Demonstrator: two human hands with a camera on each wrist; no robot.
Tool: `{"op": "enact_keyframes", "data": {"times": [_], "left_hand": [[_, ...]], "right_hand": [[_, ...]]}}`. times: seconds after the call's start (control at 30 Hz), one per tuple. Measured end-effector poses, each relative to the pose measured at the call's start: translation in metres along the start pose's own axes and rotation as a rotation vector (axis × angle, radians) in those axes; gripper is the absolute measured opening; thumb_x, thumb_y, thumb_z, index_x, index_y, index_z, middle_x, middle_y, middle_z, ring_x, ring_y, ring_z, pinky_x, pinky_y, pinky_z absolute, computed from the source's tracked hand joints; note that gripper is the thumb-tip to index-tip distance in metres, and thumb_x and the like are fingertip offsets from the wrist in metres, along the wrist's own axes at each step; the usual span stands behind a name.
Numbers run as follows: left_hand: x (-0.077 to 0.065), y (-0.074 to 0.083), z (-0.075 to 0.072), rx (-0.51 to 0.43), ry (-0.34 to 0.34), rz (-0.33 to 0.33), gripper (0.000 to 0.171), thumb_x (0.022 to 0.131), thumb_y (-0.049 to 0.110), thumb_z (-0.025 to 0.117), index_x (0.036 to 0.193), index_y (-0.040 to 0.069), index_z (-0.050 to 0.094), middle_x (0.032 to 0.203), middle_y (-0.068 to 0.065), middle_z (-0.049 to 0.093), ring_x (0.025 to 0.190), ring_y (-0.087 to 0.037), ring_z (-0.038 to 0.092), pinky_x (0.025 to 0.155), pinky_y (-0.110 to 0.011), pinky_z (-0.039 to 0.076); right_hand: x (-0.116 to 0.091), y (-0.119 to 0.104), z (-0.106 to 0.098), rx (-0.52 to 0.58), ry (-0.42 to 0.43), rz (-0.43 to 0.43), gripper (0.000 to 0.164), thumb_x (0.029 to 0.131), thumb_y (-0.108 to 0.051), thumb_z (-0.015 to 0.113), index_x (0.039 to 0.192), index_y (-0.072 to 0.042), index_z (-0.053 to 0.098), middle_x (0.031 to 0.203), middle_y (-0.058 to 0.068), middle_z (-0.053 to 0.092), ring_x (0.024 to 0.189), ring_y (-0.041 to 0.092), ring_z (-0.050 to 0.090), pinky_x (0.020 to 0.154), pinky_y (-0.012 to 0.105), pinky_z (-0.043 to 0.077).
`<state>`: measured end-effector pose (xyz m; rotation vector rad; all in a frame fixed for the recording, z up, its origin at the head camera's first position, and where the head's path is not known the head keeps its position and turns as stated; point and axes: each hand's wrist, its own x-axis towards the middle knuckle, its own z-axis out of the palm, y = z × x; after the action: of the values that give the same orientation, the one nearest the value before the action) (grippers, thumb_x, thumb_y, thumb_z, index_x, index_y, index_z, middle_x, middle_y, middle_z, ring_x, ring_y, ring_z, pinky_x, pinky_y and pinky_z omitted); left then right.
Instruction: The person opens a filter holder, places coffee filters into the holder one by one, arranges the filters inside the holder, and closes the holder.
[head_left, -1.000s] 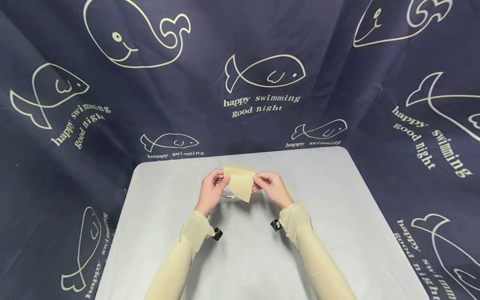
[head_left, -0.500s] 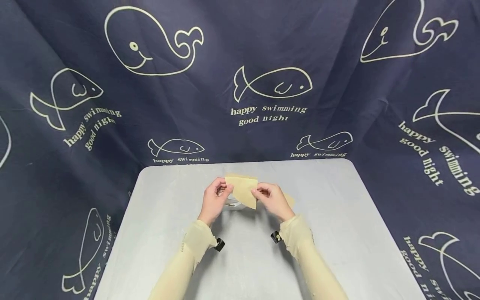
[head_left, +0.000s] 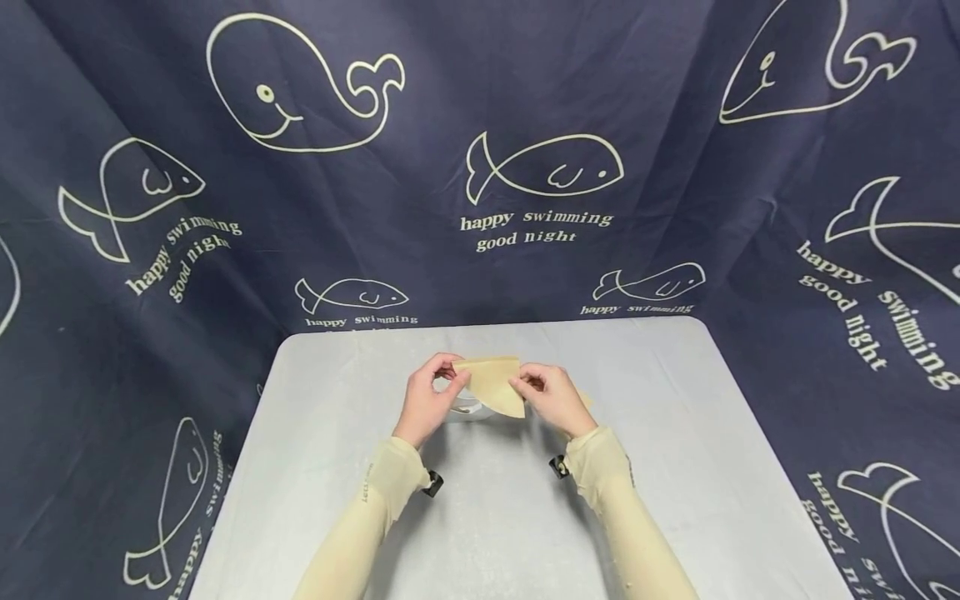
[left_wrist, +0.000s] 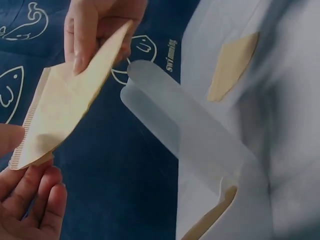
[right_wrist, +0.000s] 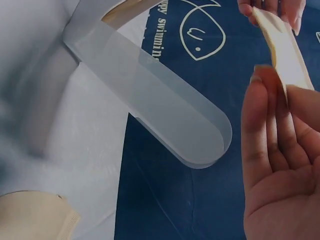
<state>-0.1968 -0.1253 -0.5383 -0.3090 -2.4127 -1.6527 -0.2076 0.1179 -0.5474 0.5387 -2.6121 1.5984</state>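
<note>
A tan paper coffee filter (head_left: 497,385), with a crimped seam along one edge, is stretched between my two hands above the table. My left hand (head_left: 427,402) pinches its left corner between thumb and fingers. On the other side, my right hand (head_left: 557,402) pinches the filter's right part. Below them sits a translucent whitish holder (right_wrist: 155,105), long and rounded at its end in the wrist views. More tan filter paper (left_wrist: 212,217) shows inside the holder. Another filter (left_wrist: 234,65) lies flat on the table by my right hand, mostly hidden in the head view.
The pale grey table (head_left: 315,467) has rounded far corners. A dark blue curtain (head_left: 420,167) with fish drawings hangs behind it and along both sides. The holder stands near the far middle of the table, partly hidden by the held filter.
The camera view shifted early on. My hands and the held filter have moved slightly right, and the filter has turned a little. Both hands keep their pinch.
</note>
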Motion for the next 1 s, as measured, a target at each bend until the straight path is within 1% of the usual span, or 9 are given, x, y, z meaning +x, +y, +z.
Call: {"op": "enact_keyframes", "data": {"times": [0.07,0.2,0.33,0.4,0.53,0.63,0.8,0.9,1.0], "left_hand": [[0.001,0.000,-0.002,0.045,-0.022,0.014,0.015,0.095,0.021,0.077,0.108,0.014,0.074,0.092,-0.001,0.071,0.089,-0.017,0.065,0.086,-0.045,0.054],[0.003,0.001,-0.003,0.129,-0.089,0.035,0.009,0.095,0.022,0.076,0.101,0.015,0.076,0.090,0.001,0.072,0.085,-0.016,0.063,0.077,-0.034,0.053],[0.002,-0.002,-0.001,0.132,-0.093,0.024,0.007,0.096,0.023,0.076,0.096,0.016,0.076,0.084,0.004,0.071,0.081,-0.012,0.062,0.069,-0.025,0.047],[0.003,-0.002,0.001,0.103,-0.071,0.014,0.007,0.095,0.023,0.076,0.094,0.016,0.076,0.083,0.004,0.071,0.080,-0.012,0.062,0.069,-0.024,0.047],[0.005,0.000,0.003,0.038,-0.040,0.006,0.008,0.095,0.023,0.076,0.094,0.015,0.077,0.083,0.002,0.071,0.080,-0.012,0.062,0.073,-0.025,0.048],[0.007,0.001,0.004,0.016,-0.014,0.005,0.008,0.096,0.022,0.076,0.094,0.013,0.077,0.083,0.000,0.071,0.079,-0.012,0.061,0.073,-0.025,0.047],[0.006,0.000,0.003,0.005,0.028,0.010,0.007,0.095,0.018,0.077,0.092,0.011,0.076,0.081,0.000,0.070,0.077,-0.011,0.060,0.072,-0.024,0.046],[0.005,-0.002,0.003,-0.003,0.024,0.014,0.008,0.095,0.018,0.076,0.093,0.011,0.076,0.081,-0.001,0.069,0.078,-0.011,0.060,0.073,-0.026,0.047],[0.004,-0.003,0.001,0.005,0.004,0.000,0.008,0.094,0.021,0.077,0.093,0.013,0.076,0.084,0.000,0.070,0.080,-0.013,0.061,0.075,-0.032,0.050]], "right_hand": [[-0.002,0.001,0.000,-0.009,-0.012,-0.006,0.018,0.098,-0.013,0.072,0.081,-0.013,0.069,0.069,-0.004,0.061,0.060,0.007,0.052,0.057,0.022,0.044],[-0.008,0.002,-0.001,-0.012,-0.032,-0.003,0.017,0.099,-0.014,0.071,0.082,-0.014,0.070,0.068,-0.005,0.059,0.059,0.008,0.050,0.056,0.022,0.042],[-0.011,0.003,0.000,0.028,-0.028,0.026,0.014,0.100,-0.016,0.070,0.087,-0.011,0.073,0.073,-0.001,0.064,0.062,0.006,0.054,0.058,0.022,0.046],[-0.011,0.004,-0.002,0.103,-0.011,0.061,0.017,0.102,-0.016,0.067,0.094,-0.004,0.075,0.079,0.004,0.071,0.066,0.005,0.060,0.063,0.023,0.053],[-0.011,0.008,-0.007,0.329,0.059,0.125,0.035,0.108,-0.018,0.056,0.105,0.013,0.072,0.090,0.019,0.076,0.072,0.008,0.070,0.071,0.028,0.062],[-0.011,0.011,-0.009,0.421,0.076,0.139,0.040,0.110,-0.016,0.051,0.108,0.020,0.068,0.090,0.017,0.076,0.074,0.008,0.071,0.072,0.027,0.062],[-0.011,0.010,-0.003,0.371,0.053,0.143,0.025,0.102,-0.006,0.065,0.111,0.017,0.069,0.091,0.007,0.077,0.076,0.003,0.070,0.072,0.021,0.060],[-0.010,0.007,0.001,0.321,0.074,0.134,0.021,0.095,-0.004,0.074,0.108,0.013,0.072,0.091,0.013,0.077,0.074,0.002,0.068,0.070,0.017,0.057],[-0.009,0.006,0.003,0.280,0.096,0.123,0.019,0.092,-0.005,0.077,0.104,0.009,0.074,0.091,0.021,0.076,0.071,0.002,0.066,0.067,0.016,0.055]]}}
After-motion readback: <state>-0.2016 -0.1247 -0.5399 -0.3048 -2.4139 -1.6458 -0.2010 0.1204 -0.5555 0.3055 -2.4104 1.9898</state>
